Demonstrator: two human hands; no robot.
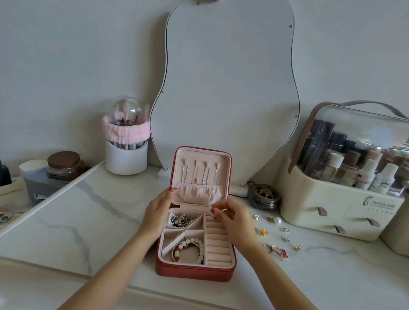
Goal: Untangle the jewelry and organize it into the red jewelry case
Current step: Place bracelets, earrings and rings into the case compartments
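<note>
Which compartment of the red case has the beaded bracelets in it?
The large front-left compartment of the red jewelry case holds the white and red beaded bracelets; the back-left one holds tangled silver chains.

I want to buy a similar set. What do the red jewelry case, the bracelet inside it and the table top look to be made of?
Red jewelry case: probably faux leather, matte and smooth outside with a stitched edge; pale pink velvety lining. Bracelet: glossy round beads, white with some red and green, maybe stone or glass. Table top: white marble or a marble-look slab, with grey veins and a soft sheen.
</note>
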